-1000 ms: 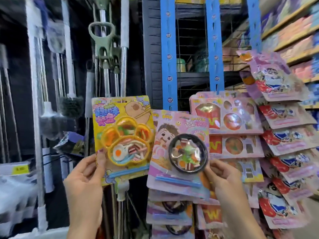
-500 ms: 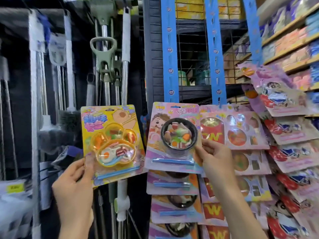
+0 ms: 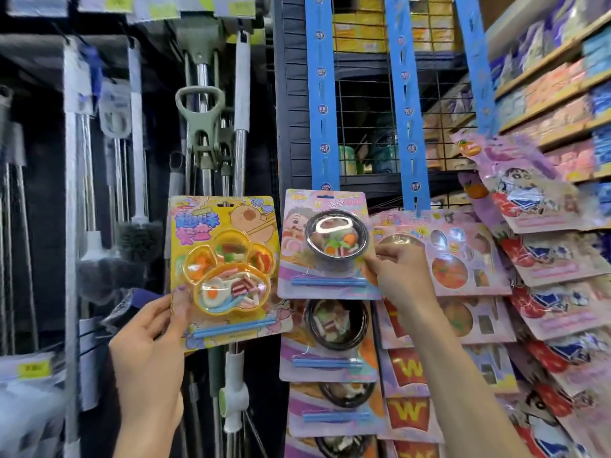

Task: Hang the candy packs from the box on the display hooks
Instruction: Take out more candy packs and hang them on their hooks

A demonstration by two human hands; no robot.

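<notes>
At the far left there are hanging brushes [image 3: 137,238] and mop poles [image 3: 206,133] in front of a dark wall, and they look a little blurred. The left hand [image 3: 150,338] comes up from the bottom and grasps the yellow candy pack [image 3: 224,269] at its lower left corner, with the thumb on the front of the card and the other fingers behind it. This pack is upright, in front of the mop poles, and it has a paw-shaped tray with small colourful candies and a blue stick under it. Just beside it, to the right, is the pink candy pack [image 3: 325,246] with a round black bowl on the front. The right hand [image 3: 401,276] pinches this pack at its right edge, near the bowl, with curled fingers. The top of the pink pack is at the lower end of a blue hanging strip [image 3: 322,94], but I cannot tell if it is already on a hook. Under it, more packs of the same kind [image 3: 330,338] hang in a column, one partly over the next. Further right, a second blue strip [image 3: 406,104] carries pink tray packs [image 3: 463,256], and at the far right edge packs with a red and blue picture [image 3: 549,259] hang in front of store shelves [image 3: 562,90] full of goods.
</notes>
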